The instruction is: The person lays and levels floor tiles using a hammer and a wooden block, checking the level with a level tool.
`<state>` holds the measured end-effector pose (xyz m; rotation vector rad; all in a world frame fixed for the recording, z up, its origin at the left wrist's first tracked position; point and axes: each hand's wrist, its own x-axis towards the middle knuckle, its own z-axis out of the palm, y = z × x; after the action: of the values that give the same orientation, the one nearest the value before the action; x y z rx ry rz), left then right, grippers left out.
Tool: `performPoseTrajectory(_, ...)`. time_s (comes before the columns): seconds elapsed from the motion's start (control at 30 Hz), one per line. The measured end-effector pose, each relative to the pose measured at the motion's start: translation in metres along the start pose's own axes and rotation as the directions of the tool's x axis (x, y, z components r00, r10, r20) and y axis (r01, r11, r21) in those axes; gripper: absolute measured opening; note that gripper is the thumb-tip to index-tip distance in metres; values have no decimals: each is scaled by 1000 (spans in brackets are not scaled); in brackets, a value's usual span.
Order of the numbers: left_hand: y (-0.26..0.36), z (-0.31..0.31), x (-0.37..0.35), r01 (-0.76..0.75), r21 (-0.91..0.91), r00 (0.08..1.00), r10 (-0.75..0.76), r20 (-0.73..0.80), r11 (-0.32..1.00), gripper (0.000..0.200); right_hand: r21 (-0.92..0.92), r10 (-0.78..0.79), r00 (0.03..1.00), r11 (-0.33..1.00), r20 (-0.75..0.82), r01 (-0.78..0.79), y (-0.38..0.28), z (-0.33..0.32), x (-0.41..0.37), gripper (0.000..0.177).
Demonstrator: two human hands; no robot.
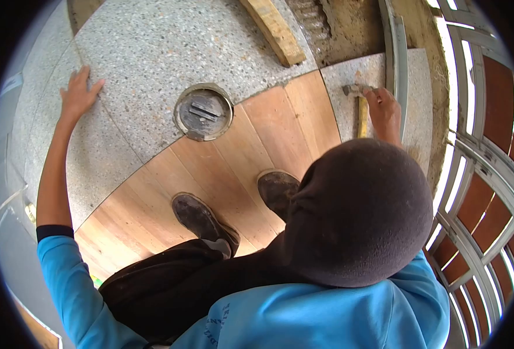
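Note:
My left hand (81, 96) lies on the speckled grey tile (135, 64) with its fingers spread, close to a seam. Over at the right, my right hand (383, 110) has its fingers curled at the head end of a hammer (362, 119), whose yellow handle points down toward me over a smaller speckled tile (411, 75). Between the hands, a round metal drain cover (203, 113) sits in a ring at the edge of the grey tile. Wood-look planks (234, 151) border it.
A wooden block (274, 35) lies on the grey tile at the top. Beside it is rough, bare mortar (356, 29). A metal bar (398, 70) runs along the right, near a metal gate (484, 157). Two dark shoes (199, 215) stand on the planks.

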<state>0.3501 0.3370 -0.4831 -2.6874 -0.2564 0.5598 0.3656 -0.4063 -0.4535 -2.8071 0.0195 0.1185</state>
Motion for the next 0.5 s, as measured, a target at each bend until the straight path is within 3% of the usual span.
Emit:
performPoseTrajectory(0.07,15,-6,6,34,-66,999,-35,-18,997,80,100,-82,995,992,57,76,-18,5,15,32)
performPoseTrajectory(0.1,24,-7,10,-26,-158,992,6,-123,987,76,149,-123,989,983,78,110,-36,4,23,33)
performPoseTrajectory(0.17,51,-8,26,-200,-321,945,95,-312,926,70,202,-223,951,962,212,181,-97,-5,48,52)
performPoseTrajectory(0.2,67,-16,34,-306,-387,907,143,-396,870,68,120,-190,933,980,306,160,-121,1,61,64)
performPoseTrajectory(0.23,94,-42,29,-306,-453,919,135,-371,838,67,31,-146,907,989,396,145,-142,8,72,76)
performPoseTrajectory(0.33,186,-120,4,-299,-697,933,46,-357,652,68,-190,-181,859,934,480,303,-187,22,84,91)
performPoseTrajectory(0.4,230,-165,-5,-207,-850,978,80,-193,484,77,-187,-188,865,934,466,303,-195,38,86,77)
performPoseTrajectory(0.5,285,-206,-6,-49,-892,999,25,-42,450,91,-159,-100,825,962,557,223,-215,23,79,61)
